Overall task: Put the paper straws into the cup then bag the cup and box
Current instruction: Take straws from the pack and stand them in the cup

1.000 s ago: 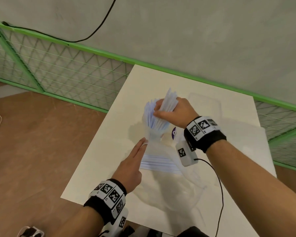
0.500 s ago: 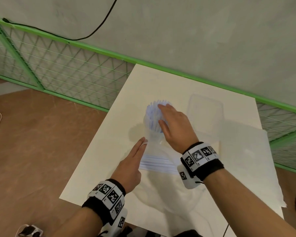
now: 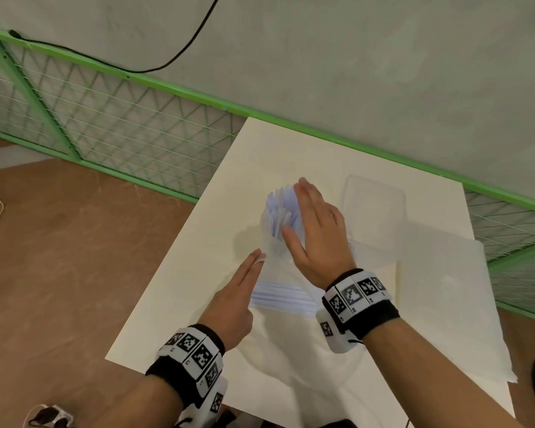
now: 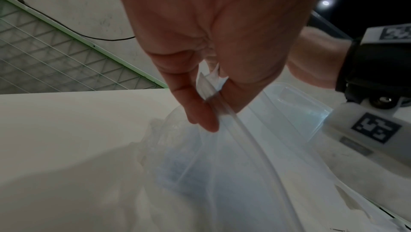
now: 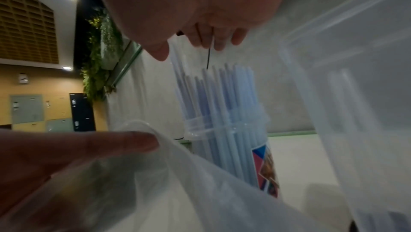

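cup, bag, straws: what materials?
Tall clear cup: glossy see-through plastic, likely; straws show through its wall.
Clear zip bag: thin soft film, creased, with zip ridge.
Pale blue straws: matte, opaque; paper per task, look alone can't confirm.

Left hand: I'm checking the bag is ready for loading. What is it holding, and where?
The left hand pinches the clear plastic bag at its zip-strip rim, thumb against fingers. The right hand holds nothing.

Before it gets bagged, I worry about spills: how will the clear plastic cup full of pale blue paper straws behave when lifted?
The clear plastic cup looks tall and narrow, with pale blue paper straws standing far above its rim, so it is probably top-heavy and apt to tip. It is likely light. The loose straws may fan or slide out if tilted.
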`<state>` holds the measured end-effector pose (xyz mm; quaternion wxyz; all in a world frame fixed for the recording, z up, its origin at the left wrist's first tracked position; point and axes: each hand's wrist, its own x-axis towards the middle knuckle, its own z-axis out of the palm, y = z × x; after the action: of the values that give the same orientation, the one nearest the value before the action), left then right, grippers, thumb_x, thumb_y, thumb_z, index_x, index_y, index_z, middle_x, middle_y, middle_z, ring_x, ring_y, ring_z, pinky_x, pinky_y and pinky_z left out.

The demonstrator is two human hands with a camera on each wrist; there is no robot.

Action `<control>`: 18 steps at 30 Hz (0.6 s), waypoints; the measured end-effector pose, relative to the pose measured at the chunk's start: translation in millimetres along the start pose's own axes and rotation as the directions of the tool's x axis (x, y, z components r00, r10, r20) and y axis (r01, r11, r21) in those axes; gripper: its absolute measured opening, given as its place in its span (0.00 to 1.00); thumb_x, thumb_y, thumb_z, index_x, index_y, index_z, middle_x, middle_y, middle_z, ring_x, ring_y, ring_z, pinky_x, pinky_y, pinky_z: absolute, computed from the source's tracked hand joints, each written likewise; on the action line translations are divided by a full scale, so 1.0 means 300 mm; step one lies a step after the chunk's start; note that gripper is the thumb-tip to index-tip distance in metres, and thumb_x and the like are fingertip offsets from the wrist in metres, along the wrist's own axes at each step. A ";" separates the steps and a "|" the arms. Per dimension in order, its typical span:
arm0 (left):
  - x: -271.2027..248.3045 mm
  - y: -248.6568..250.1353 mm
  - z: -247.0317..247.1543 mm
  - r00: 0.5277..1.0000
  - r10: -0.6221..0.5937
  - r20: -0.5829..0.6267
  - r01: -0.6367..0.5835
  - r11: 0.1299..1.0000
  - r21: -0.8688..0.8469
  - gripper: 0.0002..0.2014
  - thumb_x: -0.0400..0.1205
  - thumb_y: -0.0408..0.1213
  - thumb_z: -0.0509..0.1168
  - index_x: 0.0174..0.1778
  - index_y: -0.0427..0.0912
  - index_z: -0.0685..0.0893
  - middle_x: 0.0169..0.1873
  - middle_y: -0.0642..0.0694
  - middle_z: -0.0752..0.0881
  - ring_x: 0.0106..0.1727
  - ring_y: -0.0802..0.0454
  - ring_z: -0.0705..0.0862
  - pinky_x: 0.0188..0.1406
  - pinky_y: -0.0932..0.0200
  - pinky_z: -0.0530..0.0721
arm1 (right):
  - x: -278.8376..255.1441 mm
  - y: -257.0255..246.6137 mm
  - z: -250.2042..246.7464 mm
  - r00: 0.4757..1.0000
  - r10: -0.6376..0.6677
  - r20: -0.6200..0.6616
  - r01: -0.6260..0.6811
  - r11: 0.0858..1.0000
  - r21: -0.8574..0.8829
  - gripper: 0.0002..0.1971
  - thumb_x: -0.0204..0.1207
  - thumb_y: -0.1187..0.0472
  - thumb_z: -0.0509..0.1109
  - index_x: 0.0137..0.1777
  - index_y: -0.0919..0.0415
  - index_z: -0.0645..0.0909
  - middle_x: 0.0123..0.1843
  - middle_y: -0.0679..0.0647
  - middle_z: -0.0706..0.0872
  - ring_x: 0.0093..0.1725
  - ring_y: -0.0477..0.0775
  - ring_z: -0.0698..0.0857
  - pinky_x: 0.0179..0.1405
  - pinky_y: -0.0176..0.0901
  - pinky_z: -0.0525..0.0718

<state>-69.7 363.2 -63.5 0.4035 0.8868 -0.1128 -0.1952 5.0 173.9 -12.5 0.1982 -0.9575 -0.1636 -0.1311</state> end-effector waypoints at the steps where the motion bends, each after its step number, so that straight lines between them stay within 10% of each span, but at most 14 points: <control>1: 0.000 -0.001 0.001 1.000 0.001 -0.001 -0.001 1.000 0.000 0.52 0.71 0.14 0.55 0.86 0.62 0.50 0.79 0.80 0.40 0.61 0.56 0.82 0.53 0.57 0.85 | 0.009 -0.018 -0.009 0.999 -0.030 -0.024 0.030 0.999 0.024 0.33 0.84 0.48 0.53 0.85 0.61 0.54 0.87 0.52 0.53 0.86 0.50 0.55 0.80 0.49 0.57; 8: 0.004 0.004 0.003 1.000 0.001 0.007 -0.001 1.000 0.001 0.51 0.72 0.14 0.55 0.86 0.60 0.49 0.79 0.80 0.39 0.63 0.60 0.79 0.52 0.68 0.81 | -0.004 -0.016 0.066 0.982 -0.043 0.186 0.094 0.957 -0.273 0.26 0.86 0.55 0.47 0.82 0.61 0.65 0.83 0.54 0.68 0.83 0.55 0.64 0.78 0.59 0.66; 18: 0.005 0.008 0.007 1.000 0.011 0.001 -0.011 1.000 0.019 0.51 0.71 0.14 0.55 0.86 0.60 0.49 0.80 0.79 0.39 0.59 0.52 0.83 0.51 0.55 0.86 | 0.021 -0.017 0.029 0.975 0.042 0.217 0.010 0.973 -0.232 0.35 0.84 0.39 0.42 0.85 0.57 0.56 0.87 0.50 0.57 0.86 0.52 0.51 0.83 0.54 0.52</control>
<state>-69.5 359.6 -63.2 0.3962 0.8898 -0.1197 -0.1925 10.4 183.7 -16.6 0.0667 -0.9840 -0.1604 -0.0407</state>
